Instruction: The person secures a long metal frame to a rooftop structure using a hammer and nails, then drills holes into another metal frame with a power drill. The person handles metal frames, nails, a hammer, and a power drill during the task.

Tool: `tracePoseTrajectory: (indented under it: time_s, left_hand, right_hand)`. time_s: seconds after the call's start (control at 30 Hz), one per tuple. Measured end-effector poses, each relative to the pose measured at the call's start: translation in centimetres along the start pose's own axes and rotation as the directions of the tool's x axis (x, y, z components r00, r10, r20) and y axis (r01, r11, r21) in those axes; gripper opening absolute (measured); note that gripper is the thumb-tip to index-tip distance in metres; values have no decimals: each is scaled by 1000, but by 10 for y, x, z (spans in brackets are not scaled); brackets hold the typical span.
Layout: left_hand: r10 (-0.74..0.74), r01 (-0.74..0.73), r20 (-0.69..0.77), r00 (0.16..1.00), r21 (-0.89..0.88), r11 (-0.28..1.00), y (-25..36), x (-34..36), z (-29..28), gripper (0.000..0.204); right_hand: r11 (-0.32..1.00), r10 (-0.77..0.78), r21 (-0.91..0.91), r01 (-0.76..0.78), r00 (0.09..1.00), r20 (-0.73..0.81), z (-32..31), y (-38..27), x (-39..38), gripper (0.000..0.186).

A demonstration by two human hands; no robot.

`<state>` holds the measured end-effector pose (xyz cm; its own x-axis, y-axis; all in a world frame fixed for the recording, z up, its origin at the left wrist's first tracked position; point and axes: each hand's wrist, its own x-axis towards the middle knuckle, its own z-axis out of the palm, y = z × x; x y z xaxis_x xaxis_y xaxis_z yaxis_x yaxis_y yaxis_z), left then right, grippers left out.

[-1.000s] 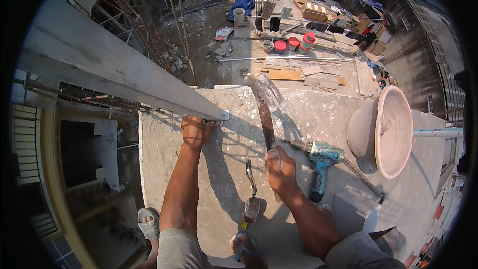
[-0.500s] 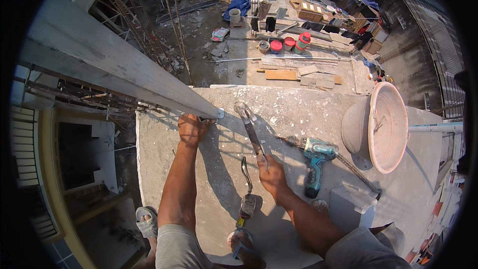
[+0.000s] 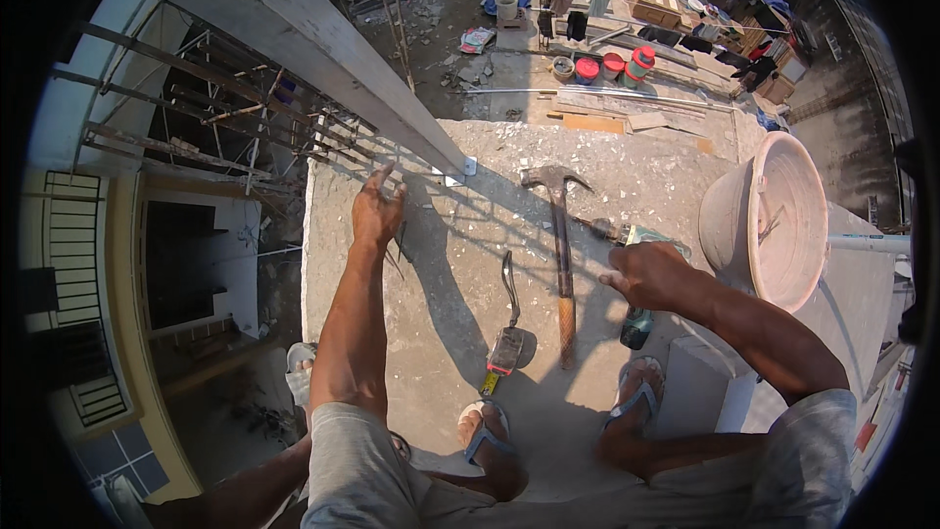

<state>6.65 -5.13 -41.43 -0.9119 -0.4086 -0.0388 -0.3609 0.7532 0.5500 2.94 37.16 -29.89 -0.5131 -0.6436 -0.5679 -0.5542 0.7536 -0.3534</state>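
My left hand (image 3: 377,208) hovers by the foot of a long grey post (image 3: 392,108), its fingers apart and nothing in them. Under the post's end a small white plate (image 3: 469,167) shows. Over at the right, my right hand (image 3: 651,274) is closed over the handle of a teal cordless drill (image 3: 636,330); the hand hides much of the drill. Between my hands a claw hammer (image 3: 561,245) lies on the concrete slab (image 3: 460,235). Left of its handle are a curved dark metal bar (image 3: 510,289) and a tape measure (image 3: 505,353).
A large pale tub (image 3: 725,230) lies tipped at the right, near a concrete block (image 3: 690,382). Scaffolding (image 3: 225,108) rises beyond the slab's left edge. On the lower ground stand red-lidded buckets (image 3: 587,72) and planks (image 3: 592,123). A slide-clad foot (image 3: 299,372) is at the left.
My right hand has let go of the hammer, which now lies flat, and moved right onto the drill. My left hand has drawn back from the post's foot, its fingers spreading. The view has shifted.
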Motion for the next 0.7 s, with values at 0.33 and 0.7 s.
tracePoseTrajectory:
  time_s: [0.33, 0.7]
  left_hand:
    - [-150, 174, 317, 936, -46, 984, -30, -61, -84, 53]
    - [-36, -114, 629, 777, 197, 974, 79, -65, -46, 44]
  right_hand:
    - [605, 792, 751, -265, 291, -536, -79, 144, -211, 22]
    - [860, 500, 384, -336, 705, -503, -43, 257, -190, 10]
